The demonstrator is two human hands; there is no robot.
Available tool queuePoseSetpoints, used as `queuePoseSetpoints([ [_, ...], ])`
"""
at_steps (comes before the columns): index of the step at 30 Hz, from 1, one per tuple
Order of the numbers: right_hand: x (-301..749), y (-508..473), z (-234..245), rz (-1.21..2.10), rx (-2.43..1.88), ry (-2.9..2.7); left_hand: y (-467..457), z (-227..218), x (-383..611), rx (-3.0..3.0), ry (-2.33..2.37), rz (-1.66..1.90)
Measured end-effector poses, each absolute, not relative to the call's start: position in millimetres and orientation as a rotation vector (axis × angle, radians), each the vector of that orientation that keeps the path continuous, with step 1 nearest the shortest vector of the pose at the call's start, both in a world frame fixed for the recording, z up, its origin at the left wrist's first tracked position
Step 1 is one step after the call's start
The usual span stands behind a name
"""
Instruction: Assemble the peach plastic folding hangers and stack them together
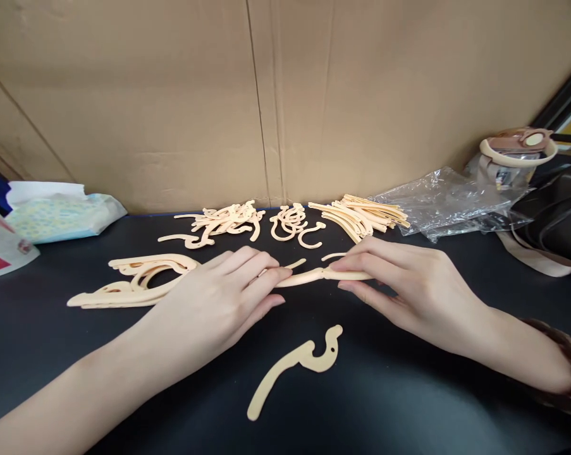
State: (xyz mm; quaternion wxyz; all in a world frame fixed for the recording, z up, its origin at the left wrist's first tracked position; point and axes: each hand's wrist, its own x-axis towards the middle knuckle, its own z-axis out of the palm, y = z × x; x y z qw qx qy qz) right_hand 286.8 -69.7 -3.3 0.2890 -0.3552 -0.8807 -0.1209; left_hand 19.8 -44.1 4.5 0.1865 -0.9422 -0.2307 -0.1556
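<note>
My left hand (233, 284) pinches one end of a cream plastic hanger arm (300, 278). My right hand (408, 281) grips a second length (346, 275), which meets the first at a small joint between my hands. Whether the two are fastened together I cannot tell. Thin cream tips show just behind the fingers of both hands, their other ends hidden. In front of me a loose hanger arm with a hooked, holed end (319, 360) lies flat on the black table (389, 404). Left of my left hand, several folded hanger pieces (124, 297) are stacked, partly covered by it.
Along the back lie a heap of hooked arms (228, 218), a cluster of hanger hooks (289, 221) and a bundle of flat strips (365, 215). Clear plastic bags (437, 202), a strapped bottle (513, 158) and a black bag (560, 208) stand right; a tissue pack (67, 212) sits left.
</note>
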Motion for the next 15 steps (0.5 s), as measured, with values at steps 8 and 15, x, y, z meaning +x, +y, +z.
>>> queuePoseSetpoints([
  [8, 284.8, -71.1, -6.4, -0.187, -1.112, -2.362, -46.3, -3.0, 18.0, -2.781, -0.699, -0.413],
  [15, 284.8, -69.1, -7.1, -0.143, -0.990, -2.507, -49.4, -1.2, 22.2, -2.708, -0.611, -0.491],
])
